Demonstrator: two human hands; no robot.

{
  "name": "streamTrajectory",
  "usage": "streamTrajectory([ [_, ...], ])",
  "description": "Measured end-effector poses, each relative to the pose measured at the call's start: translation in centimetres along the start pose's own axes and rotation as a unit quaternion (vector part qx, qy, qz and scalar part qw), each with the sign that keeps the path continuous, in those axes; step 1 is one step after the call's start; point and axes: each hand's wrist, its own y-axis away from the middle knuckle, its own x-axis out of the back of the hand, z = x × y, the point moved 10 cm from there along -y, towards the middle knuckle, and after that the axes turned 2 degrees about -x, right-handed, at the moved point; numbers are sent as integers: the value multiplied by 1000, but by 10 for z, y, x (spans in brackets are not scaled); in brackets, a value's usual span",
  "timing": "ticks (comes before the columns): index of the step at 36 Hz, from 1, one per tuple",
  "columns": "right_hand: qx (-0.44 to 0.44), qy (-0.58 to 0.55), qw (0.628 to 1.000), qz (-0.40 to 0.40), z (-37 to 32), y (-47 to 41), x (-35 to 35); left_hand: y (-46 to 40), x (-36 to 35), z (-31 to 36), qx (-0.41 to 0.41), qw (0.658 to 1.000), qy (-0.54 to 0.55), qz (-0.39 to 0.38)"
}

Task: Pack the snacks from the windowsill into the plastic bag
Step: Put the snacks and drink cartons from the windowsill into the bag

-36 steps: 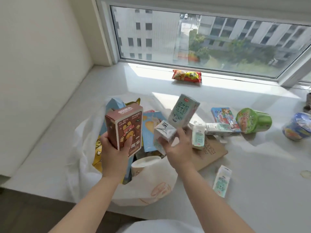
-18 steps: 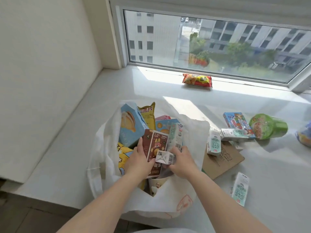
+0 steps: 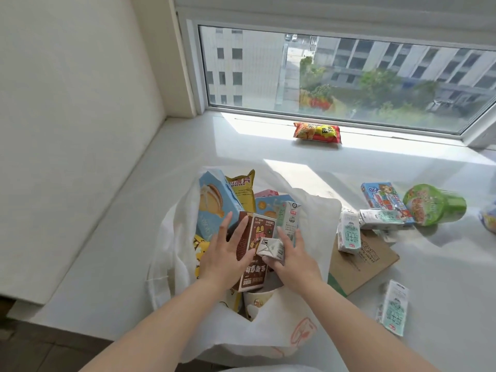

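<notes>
Left hand (image 3: pixel 226 253) was spread open on brown box (image 3: pixel 255 253) inside plastic bag (image 3: pixel 308 318). Small carton (image 3: pixel 271 247) was gripped by right hand (image 3: pixel 294 260). Loose snacks were left at 2–3 o'clock: milk carton (image 3: pixel 349 233), green cup (image 3: pixel 432 205).

The plastic bag (image 3: pixel 303 328) is white with an orange print. Inside it – a brown box (image 3: pixel 257 253) with cartoon art, pale-blue box (image 3: pixel 212 202) at ten o'clock; a green cup (image 3: pixel 432 205) at two.

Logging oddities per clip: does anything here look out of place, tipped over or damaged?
The green cup lies tipped on its side on the windowsill. One red-and-yellow snack packet sits alone by the window, apart from the rest. A flattened cardboard piece lies under the milk cartons. No spills visible.
</notes>
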Motion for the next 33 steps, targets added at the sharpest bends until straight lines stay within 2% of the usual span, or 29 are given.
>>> streamTrajectory([
  [3,-13,29,999,-17,4,-4,-9,-6,-1,8,-24,999,-38,-9],
  [8,-44,97,989,-98,25,-4,-29,-13,-5,15,-40,995,-83,-25],
  [15,-39,-4,981,-188,29,-8,-21,-33,12,51,-54,994,-88,41],
  [19,-17,-63,990,-124,37,-10,31,-50,16,103,-118,987,-75,79],
  [23,-33,-113,993,-13,71,-15,98,-68,-2,156,-123,988,-87,26],
  [29,-57,-122,991,24,145,-18,160,-86,-34,231,-134,988,-81,-14],
  [33,-77,-127,988,32,193,-24,190,-105,-49,272,-126,990,-59,-12],
])
